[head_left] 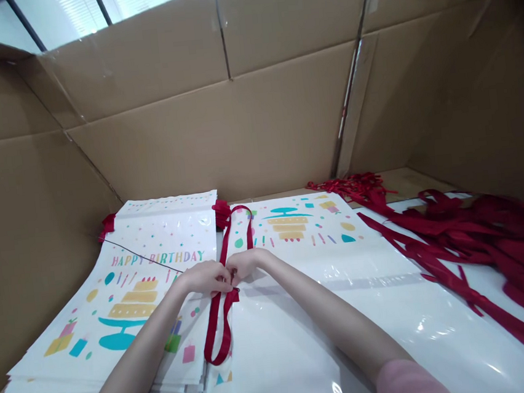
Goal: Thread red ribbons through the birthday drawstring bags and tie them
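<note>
Fingers (225,285) pinch red ribbon (216,324) over white printed sheets (287,216), cardboard walls (168,143) around, windows (72,14) above.

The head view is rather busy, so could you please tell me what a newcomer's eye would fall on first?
Probably the looped red ribbon near the center, where the left hand and right hand meet. Next would come the tangled red ribbons at the right, then the "HAPPY BIRTHDAY" stack with its printed cake at the left.
</note>
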Demonstrator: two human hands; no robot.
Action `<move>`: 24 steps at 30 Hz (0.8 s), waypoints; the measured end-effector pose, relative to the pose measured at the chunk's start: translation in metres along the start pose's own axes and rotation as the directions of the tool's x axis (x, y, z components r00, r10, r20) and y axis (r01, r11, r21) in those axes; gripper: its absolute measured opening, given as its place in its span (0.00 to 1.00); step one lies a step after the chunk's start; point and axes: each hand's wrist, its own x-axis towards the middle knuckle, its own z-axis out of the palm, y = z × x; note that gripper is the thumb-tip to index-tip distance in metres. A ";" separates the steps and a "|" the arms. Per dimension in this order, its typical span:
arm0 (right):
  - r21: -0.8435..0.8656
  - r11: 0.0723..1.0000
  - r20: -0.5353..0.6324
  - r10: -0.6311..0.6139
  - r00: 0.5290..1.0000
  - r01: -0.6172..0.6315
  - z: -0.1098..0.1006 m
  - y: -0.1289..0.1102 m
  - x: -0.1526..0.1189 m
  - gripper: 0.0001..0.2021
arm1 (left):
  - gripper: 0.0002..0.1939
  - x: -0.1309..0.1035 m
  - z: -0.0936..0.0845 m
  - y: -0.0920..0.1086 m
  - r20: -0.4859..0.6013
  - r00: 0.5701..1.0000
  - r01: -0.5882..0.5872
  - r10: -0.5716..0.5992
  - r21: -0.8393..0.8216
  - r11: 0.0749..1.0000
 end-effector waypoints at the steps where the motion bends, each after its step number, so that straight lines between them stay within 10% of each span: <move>1: 0.002 1.000 0.001 -0.002 1.000 0.002 0.000 0.000 0.000 0.15 | 0.11 -0.001 0.000 -0.001 0.001 1.000 -0.009 0.009 0.006 1.000; 24: 0.013 0.999 -0.003 0.032 0.999 -0.031 0.001 -0.004 -0.003 0.16 | 0.15 -0.004 0.004 0.009 -0.082 0.997 0.010 -0.003 0.083 0.996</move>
